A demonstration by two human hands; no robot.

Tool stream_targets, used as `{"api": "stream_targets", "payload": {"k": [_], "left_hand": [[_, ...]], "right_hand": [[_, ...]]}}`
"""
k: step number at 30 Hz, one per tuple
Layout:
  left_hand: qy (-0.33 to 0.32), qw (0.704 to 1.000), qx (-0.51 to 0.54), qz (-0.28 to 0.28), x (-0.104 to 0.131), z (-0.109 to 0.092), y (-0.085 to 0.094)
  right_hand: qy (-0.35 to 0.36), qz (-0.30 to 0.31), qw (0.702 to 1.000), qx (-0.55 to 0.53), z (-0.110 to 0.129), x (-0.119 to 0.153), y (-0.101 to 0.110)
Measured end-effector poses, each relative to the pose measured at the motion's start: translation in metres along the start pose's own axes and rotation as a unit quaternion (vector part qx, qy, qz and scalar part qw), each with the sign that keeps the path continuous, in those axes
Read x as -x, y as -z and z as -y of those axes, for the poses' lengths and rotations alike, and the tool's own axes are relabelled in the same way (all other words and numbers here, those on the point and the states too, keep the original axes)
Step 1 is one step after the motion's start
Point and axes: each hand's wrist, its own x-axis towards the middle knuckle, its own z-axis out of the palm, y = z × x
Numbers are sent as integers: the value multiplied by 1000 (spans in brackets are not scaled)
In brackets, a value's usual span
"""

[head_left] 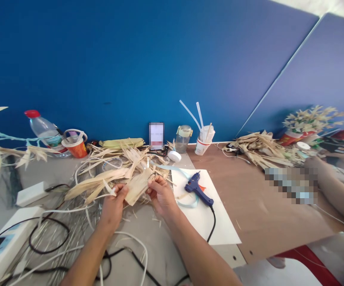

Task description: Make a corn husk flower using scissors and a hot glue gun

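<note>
A flat, pale piece of corn husk (138, 186) is stretched between my two hands. Its left edge is pinched by my left hand (113, 206), where a thin white pointed piece also sticks out by the fingers. My right hand (162, 196) grips the right edge between thumb and fingers. Behind and to the left of the hands lies a loose pile of dried husks (109, 178). A blue glue gun (200, 190) rests on a white sheet (219, 222) to the right of my right hand, beside a light blue ribbon (189, 204).
White power strips (7, 238) and tangled cables lie at the left. Along the wall stand a bottle (45, 129), an orange cup (78, 147), a phone (156, 136), a jar (183, 139) and a paper cup (202, 147). At the right, another person's arms reach over more husks (258, 147).
</note>
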Motion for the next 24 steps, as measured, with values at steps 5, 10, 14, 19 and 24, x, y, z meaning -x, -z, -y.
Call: {"api": "stream_targets", "payload": {"k": [5,10,14,19,24], "left_hand": [[59,992,91,57,5,-9,-4],[67,984,142,87,6,-12,0],[66,984,134,100,8,-12,-1],[78,983,104,133,10,-12,-4],[89,986,83,116,10,-11,-3]], "right_hand": [[24,0,1000,-18,-2,-2,0],[22,-3,998,-60,1,-1,-1],[-8,4,996,-91,3,-1,-2],[8,7,998,-57,-3,-1,-1],[8,11,998,-54,-4,0,-1]]}}
